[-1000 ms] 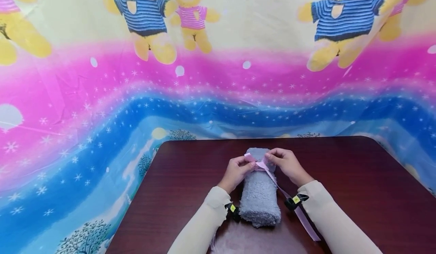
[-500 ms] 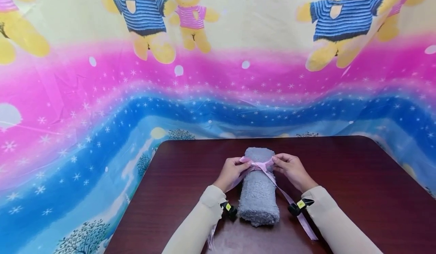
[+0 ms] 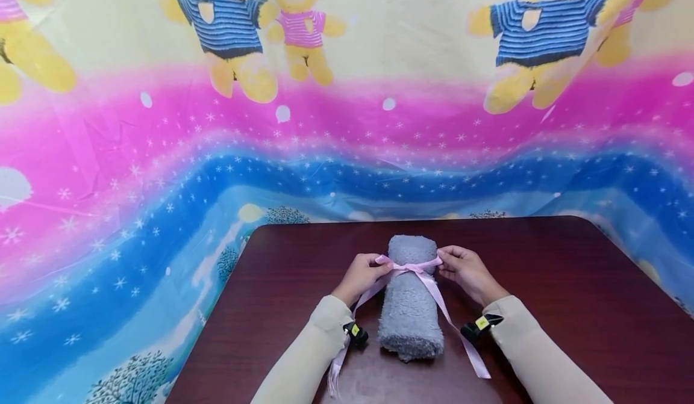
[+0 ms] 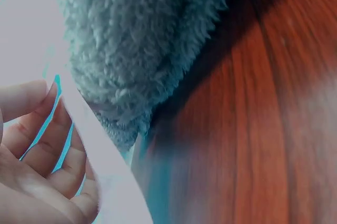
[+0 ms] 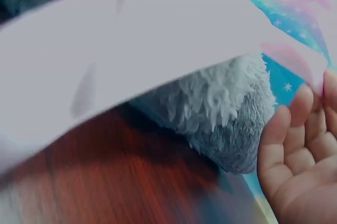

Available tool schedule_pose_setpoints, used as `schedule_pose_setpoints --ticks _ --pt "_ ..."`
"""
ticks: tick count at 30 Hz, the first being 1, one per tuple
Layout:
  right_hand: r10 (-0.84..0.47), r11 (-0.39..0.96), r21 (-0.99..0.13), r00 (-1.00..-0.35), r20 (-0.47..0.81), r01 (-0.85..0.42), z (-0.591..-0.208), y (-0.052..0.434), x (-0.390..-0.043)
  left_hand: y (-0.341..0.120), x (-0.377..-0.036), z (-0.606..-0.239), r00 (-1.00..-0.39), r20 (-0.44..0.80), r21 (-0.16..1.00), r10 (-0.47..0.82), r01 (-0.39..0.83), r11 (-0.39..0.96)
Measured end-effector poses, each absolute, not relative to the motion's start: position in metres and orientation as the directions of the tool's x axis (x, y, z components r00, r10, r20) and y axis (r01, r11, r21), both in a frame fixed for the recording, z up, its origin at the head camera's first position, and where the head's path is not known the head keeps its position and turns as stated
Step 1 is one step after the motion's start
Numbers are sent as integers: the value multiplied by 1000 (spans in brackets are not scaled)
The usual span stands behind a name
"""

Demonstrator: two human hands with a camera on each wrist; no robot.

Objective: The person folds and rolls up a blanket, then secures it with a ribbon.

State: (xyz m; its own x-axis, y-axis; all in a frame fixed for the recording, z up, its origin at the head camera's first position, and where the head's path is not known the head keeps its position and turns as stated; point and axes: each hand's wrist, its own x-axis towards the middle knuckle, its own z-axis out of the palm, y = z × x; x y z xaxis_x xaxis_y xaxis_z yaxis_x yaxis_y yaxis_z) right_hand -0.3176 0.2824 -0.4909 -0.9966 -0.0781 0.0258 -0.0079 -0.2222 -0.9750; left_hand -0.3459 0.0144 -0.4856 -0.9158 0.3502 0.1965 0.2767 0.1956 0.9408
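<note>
A rolled grey fluffy towel (image 3: 412, 313) lies lengthwise on the table, with a pink ribbon (image 3: 414, 268) tied round its far part in a bow. My left hand (image 3: 362, 276) pinches the bow's left loop between thumb and finger, just off the towel's left side. On the opposite side, my right hand (image 3: 467, 271) pinches the right loop. Two long ribbon tails hang toward the front, one passing under each wrist. In the left wrist view a ribbon tail (image 4: 113, 176) runs past the curled fingers (image 4: 47, 150). The right wrist view has a ribbon tail (image 5: 131, 39) crossing before the towel (image 5: 226, 108).
The dark red-brown wooden table (image 3: 303, 259) has rounded far corners. Behind it hangs a cloth backdrop (image 3: 347, 121) printed with bears and snowflakes. A small black wrist device (image 3: 355, 334) sits at the left cuff, another black device (image 3: 480, 326) at the right.
Both hands have drawn apart sideways, pulling the loops outward. The bow's knot looks tighter and flatter on the towel, and the left tail now shows more fully.
</note>
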Motion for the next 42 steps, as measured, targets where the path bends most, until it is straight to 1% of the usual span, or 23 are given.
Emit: schedule_pose_setpoints --ticks 3,7,8,10,12,14,19,23,27,34,42 --pt "-74 -343 -939 -997 2 24 -493 283 -319 13 -349 -492 -919 165 941 358 255 222" --pt "-119 -559 -828 -992 28 44 -496 280 -318 10 -349 -493 -915 140 940 379 243 240" --pt "-137 -593 -804 -990 43 47 -497 279 -318 10 -349 -493 -914 137 939 382 243 244" --pt "-165 -614 -787 -984 59 56 -499 277 -318 9 -350 -493 -913 138 938 384 245 247" --pt "-178 -596 -801 -982 61 59 -500 275 -318 9 -350 -494 -913 139 936 383 247 249" --pt "-172 -546 -836 -984 52 51 -502 275 -318 8 -351 -494 -912 147 933 382 256 252" --pt "-103 -386 -921 -995 -16 55 -505 278 -320 5 -353 -496 -910 153 917 386 276 287" --pt "-73 -290 -953 -995 -67 86 -506 279 -323 3 -354 -499 -909 137 906 394 276 320" --pt "-72 -218 -971 -994 -83 96 -506 280 -325 1 -354 -500 -909 130 901 395 274 335" --pt "-65 -195 -975 -993 -94 105 -509 286 -328 -1 -355 -504 -914 138 879 381 290 378" --pt "-78 -221 -973 -996 -44 61 -513 292 -327 -4 -355 -505 -911 148 855 385 313 413"
